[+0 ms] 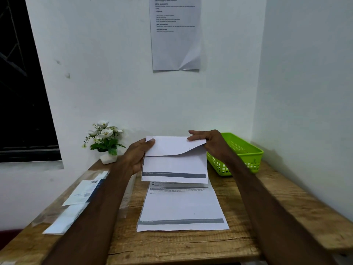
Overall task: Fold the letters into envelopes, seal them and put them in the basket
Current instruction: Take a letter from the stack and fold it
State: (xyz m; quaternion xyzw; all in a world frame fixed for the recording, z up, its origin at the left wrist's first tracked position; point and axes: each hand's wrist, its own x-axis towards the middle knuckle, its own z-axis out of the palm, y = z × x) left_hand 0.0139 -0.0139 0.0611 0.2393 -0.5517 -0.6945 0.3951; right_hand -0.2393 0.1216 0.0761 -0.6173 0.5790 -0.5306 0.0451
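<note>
White walls meet in a corner behind our wooden table (172, 243), with a printed sheet (175, 35) stuck up on the wall ahead and a dark window (21, 83) to the left. We hold a letter (174, 165) up above the table, its top part bent forward over the rest. Our left hand (136, 157) grips its left edge, thumb on the front; our right hand (208, 143) pinches the upper right corner of the bent part. Below it more letters (181, 207) lie flat in a stack. Envelopes (76, 203) lie at the table's left edge, a green basket (246, 155) sits at the back right, and a small potted plant (106, 142) stands at the back left.
</note>
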